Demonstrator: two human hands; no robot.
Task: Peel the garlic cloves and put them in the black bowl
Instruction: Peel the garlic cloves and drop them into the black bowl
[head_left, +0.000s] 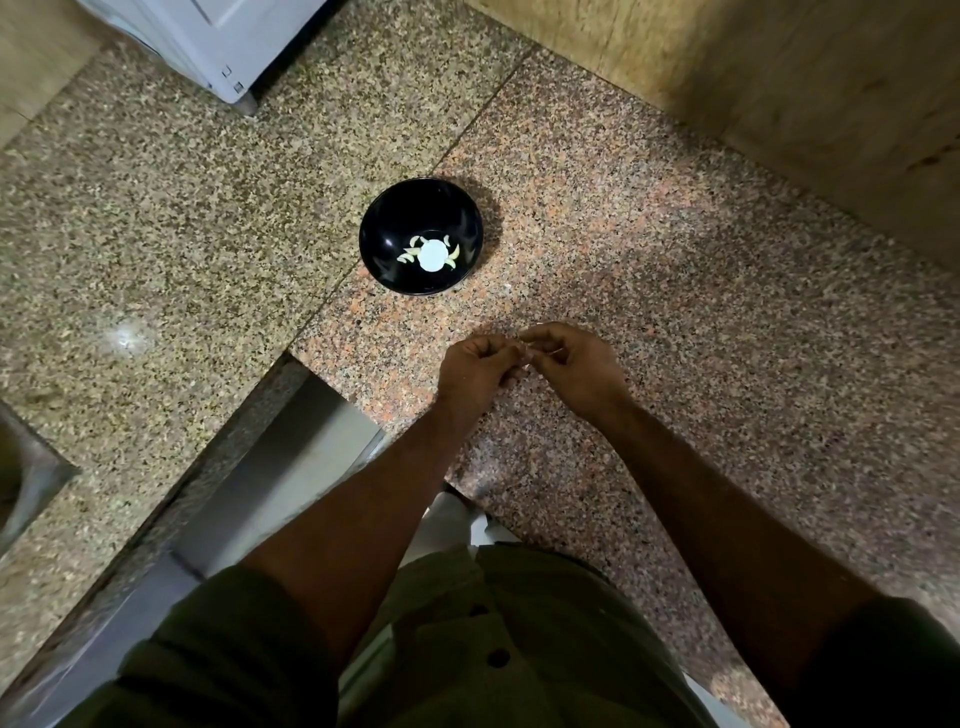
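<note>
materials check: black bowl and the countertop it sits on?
Black bowl: glossy and smooth, with sharp light reflections on its inner wall; could be glazed ceramic, melamine or lacquered plastic, the view does not settle which. Countertop: polished speckled stone, most likely granite, shown by the pink, grey and black grain, a bright glare spot and a straight seam between slabs.

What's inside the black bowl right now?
The black bowl holds a few pale peeled garlic cloves ringed around a bright white round patch at its bottom, likely glare. Anything under that patch is hidden.
</note>
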